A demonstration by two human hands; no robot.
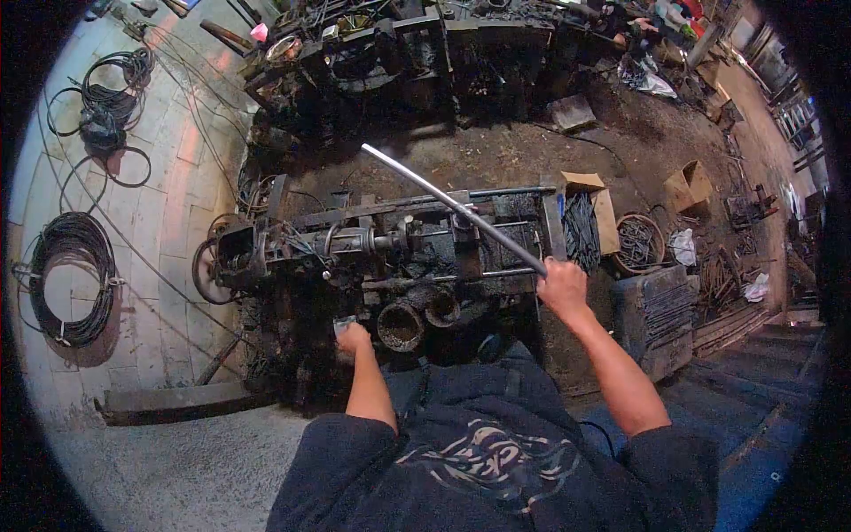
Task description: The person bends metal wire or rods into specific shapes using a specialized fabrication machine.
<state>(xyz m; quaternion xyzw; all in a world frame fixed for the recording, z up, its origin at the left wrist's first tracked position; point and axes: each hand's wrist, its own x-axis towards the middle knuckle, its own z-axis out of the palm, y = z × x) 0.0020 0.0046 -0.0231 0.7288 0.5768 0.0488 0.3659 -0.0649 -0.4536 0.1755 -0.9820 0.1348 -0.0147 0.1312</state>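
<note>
My right hand (pixel 564 288) is wrapped round the lower end of a long metal rod (pixel 421 184). The rod slants up and leftward across a greasy machine (pixel 359 241), its far end bright and shiny. Lower down on the left, my left hand (pixel 355 340) is closed at the machine's near side. A small pale grey piece shows at its fingers, too small to name. Just right of that hand sit two round, grimy cups (pixel 401 326), one larger than the other.
Behind the machine stands a long, cluttered black bench (pixel 372 58). An open carton of dark rods (pixel 581 226) and a round basket (pixel 640 241) are to the right. Wire coils (pixel 71 279) lie on the left floor, near a metal beam (pixel 177 401).
</note>
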